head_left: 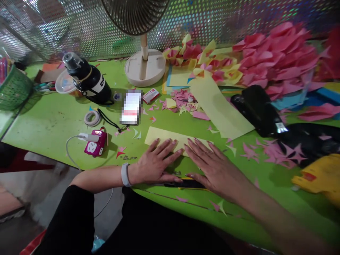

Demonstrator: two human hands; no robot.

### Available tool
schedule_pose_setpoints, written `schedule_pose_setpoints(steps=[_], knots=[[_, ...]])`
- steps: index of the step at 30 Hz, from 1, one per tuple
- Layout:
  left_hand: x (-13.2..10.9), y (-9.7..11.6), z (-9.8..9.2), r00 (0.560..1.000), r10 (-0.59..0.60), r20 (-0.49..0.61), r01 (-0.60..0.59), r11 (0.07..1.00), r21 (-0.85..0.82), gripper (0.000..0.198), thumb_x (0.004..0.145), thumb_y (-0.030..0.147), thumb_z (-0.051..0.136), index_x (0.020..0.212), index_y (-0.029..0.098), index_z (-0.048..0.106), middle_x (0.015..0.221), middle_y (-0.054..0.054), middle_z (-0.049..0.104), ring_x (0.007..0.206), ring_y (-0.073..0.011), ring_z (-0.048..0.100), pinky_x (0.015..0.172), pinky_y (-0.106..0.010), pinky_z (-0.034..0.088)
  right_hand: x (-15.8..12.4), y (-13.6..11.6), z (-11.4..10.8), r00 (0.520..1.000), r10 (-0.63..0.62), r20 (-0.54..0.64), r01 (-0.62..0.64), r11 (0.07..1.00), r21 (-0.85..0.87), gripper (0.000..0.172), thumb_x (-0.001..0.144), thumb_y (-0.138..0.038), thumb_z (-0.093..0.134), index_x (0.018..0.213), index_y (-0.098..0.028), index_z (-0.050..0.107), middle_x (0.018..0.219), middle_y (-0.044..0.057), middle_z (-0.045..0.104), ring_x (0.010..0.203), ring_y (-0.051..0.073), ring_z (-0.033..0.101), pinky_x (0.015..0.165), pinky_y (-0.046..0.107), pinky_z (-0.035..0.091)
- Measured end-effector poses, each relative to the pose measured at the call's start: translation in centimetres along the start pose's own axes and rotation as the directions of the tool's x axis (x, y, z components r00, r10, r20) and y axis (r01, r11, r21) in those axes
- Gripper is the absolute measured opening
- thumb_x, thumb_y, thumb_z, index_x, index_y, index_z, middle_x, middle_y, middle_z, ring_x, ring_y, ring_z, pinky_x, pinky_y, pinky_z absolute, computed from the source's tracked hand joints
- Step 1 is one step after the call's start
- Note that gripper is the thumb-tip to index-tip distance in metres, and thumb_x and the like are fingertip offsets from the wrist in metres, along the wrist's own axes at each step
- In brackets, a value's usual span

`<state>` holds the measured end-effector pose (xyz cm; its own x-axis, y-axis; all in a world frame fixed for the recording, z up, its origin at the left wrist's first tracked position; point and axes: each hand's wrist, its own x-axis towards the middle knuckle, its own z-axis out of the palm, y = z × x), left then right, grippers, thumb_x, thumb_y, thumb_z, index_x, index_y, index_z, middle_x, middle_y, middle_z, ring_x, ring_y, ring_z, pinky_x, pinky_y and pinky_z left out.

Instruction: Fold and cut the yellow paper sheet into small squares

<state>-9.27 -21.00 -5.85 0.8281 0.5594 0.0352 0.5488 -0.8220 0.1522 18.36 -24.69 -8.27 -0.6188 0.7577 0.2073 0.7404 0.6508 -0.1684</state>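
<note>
A pale yellow strip of paper (pixel 162 136) lies flat on the green table (pixel 53 120) in front of me. My left hand (pixel 155 163) rests palm down on its near edge, fingers stretched out over the paper. Just to the right, my right hand (pixel 212 166) also lies flat with fingers spread, fingertips on the same strip. A white band sits on my left wrist. Under both hands, at the table's near edge, a dark flat tool with a yellow stripe (pixel 186 184) shows partly.
A larger yellow sheet (pixel 220 106) lies behind. Pink scraps (pixel 271 150), piles of pink and yellow folded paper (pixel 278 60), a fan base (pixel 145 67), a black bottle (pixel 89 79), a phone (pixel 130 107), tape roll (pixel 92 118), pink plug adapter (pixel 95 142), black stapler (pixel 259 109), green basket (pixel 13 88).
</note>
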Motion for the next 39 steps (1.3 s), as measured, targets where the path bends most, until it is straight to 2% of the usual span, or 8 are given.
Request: schedule_pose_setpoints(steps=[5, 9, 18, 24, 32, 35, 39], knots=[[0.1, 0.0, -0.2, 1.0, 0.001, 0.032, 0.0, 1.0, -0.004, 0.101, 0.098, 0.087, 0.023, 0.171, 0.018, 0.03, 0.177, -0.015, 0.029, 0.167, -0.0312, 0.021, 0.137, -0.05, 0.008, 0.0, -0.1, -0.1, 1.0, -0.001, -0.015, 0.001, 1.0, -0.01, 0.089, 0.109, -0.066, 0.027, 0.173, -0.017, -0.01, 0.173, 0.017, 0.037, 0.16, 0.033, 0.034, 0.126, 0.06, 0.036], [0.2, -0.1, -0.4, 0.998, -0.004, 0.056, 0.004, 1.0, -0.013, 0.101, 0.098, 0.087, 0.024, 0.172, 0.019, 0.028, 0.177, -0.015, 0.027, 0.167, -0.0317, 0.02, 0.137, -0.051, 0.011, 0.0, -0.1, -0.1, 1.0, 0.011, 0.0, -0.011, 1.0, 0.019, 0.091, 0.108, -0.067, 0.03, 0.173, -0.018, -0.012, 0.174, 0.017, 0.035, 0.159, 0.034, 0.036, 0.125, 0.06, 0.037], [0.2, -0.1, -0.4, 0.998, -0.002, 0.062, 0.003, 1.0, -0.017, 0.101, 0.098, 0.087, 0.024, 0.171, 0.019, 0.029, 0.177, -0.015, 0.028, 0.167, -0.0315, 0.02, 0.137, -0.051, 0.01, -0.1, -0.2, -0.2, 1.0, 0.021, 0.01, -0.021, 1.0, 0.023, 0.09, 0.108, -0.067, 0.028, 0.172, -0.02, -0.013, 0.174, 0.016, 0.036, 0.157, 0.034, 0.04, 0.125, 0.059, 0.037], [0.1, -0.1, -0.3, 0.999, 0.001, 0.048, 0.0, 1.0, -0.008, 0.1, 0.098, 0.087, 0.022, 0.171, 0.018, 0.03, 0.177, -0.015, 0.028, 0.167, -0.0316, 0.02, 0.137, -0.052, 0.009, 0.1, -0.4, -0.3, 1.0, 0.0, -0.027, 0.0, 1.0, -0.007, 0.09, 0.109, -0.065, 0.029, 0.172, -0.015, -0.013, 0.17, 0.018, 0.042, 0.156, 0.034, 0.042, 0.124, 0.059, 0.039], [0.1, -0.4, -0.4, 0.999, 0.012, 0.047, -0.012, 1.0, -0.007, 0.101, 0.098, 0.088, 0.025, 0.171, 0.019, 0.029, 0.177, -0.016, 0.028, 0.166, -0.0326, 0.023, 0.136, -0.053, 0.012, 0.3, -0.4, -0.3, 1.0, 0.023, 0.004, -0.023, 1.0, -0.001, 0.093, 0.108, -0.066, 0.032, 0.171, -0.016, -0.015, 0.171, 0.019, 0.038, 0.157, 0.034, 0.041, 0.124, 0.059, 0.039], [0.1, -0.7, -0.5, 0.999, 0.017, 0.051, -0.017, 1.0, -0.007, 0.1, 0.098, 0.087, 0.028, 0.172, 0.02, 0.025, 0.177, -0.016, 0.029, 0.166, -0.0333, 0.024, 0.136, -0.054, 0.012, 0.5, -0.6, -0.4, 0.999, 0.045, 0.021, -0.045, 0.999, 0.009, 0.09, 0.109, -0.065, 0.03, 0.172, -0.014, -0.01, 0.172, 0.018, 0.037, 0.158, 0.034, 0.039, 0.126, 0.058, 0.037], [0.2, -1.1, -0.4, 0.999, 0.032, 0.034, -0.031, 0.999, -0.01, 0.1, 0.099, 0.086, 0.029, 0.174, 0.021, 0.02, 0.177, -0.015, 0.029, 0.166, -0.0341, 0.024, 0.136, -0.054, 0.012, 0.8, -0.7, -0.8, 0.997, 0.063, 0.055, -0.064, 0.998, 0.011, 0.088, 0.109, -0.066, 0.031, 0.174, -0.012, 0.006, 0.171, 0.018, 0.038, 0.159, 0.033, 0.038, 0.128, 0.056, 0.036]])
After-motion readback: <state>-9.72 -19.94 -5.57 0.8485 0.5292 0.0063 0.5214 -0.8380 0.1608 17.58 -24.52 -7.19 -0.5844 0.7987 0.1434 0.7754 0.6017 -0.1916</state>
